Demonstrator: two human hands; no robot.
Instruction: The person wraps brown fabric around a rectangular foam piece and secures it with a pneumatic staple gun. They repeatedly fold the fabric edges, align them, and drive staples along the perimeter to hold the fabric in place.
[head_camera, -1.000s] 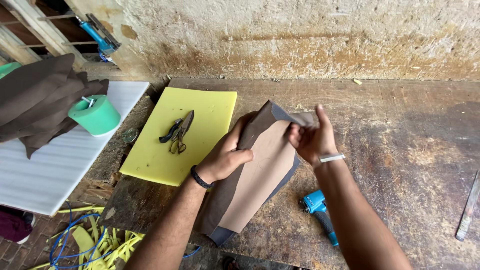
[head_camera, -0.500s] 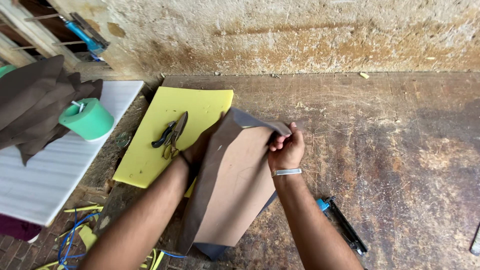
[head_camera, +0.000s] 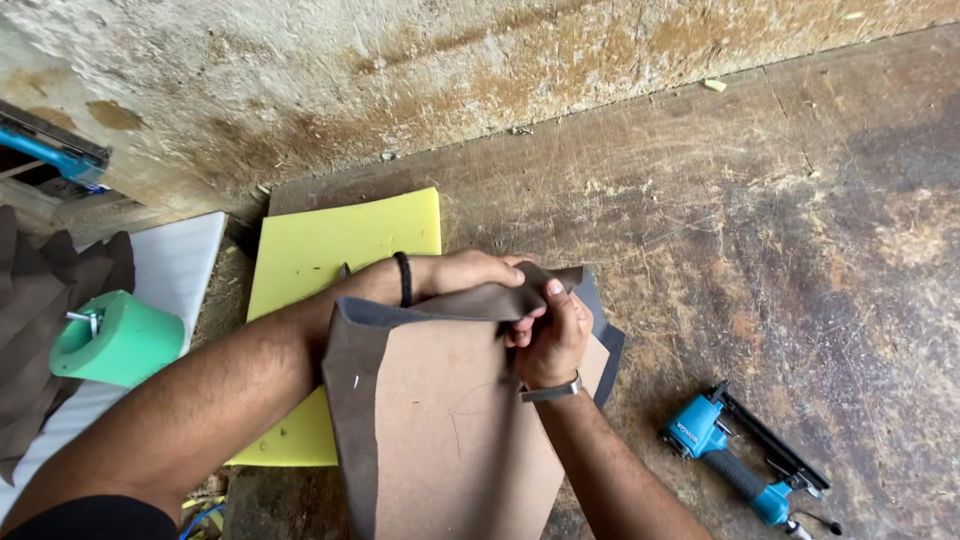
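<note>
A flat brown board (head_camera: 450, 420) wrapped in dark grey fabric (head_camera: 352, 400) stands tilted up from the wooden bench (head_camera: 760, 220), right in front of the person. The right hand (head_camera: 550, 335) pinches the fabric's top edge, its grip closed on the fold. The left hand (head_camera: 470, 272) reaches over the top and presses on the same fold, fingers curled on it. Behind lies a yellow foam sheet (head_camera: 335, 250). A blue staple gun (head_camera: 745, 455) lies near on the right. A green foam roll (head_camera: 118, 340) rests on a white panel (head_camera: 175, 260) well to the left.
</note>
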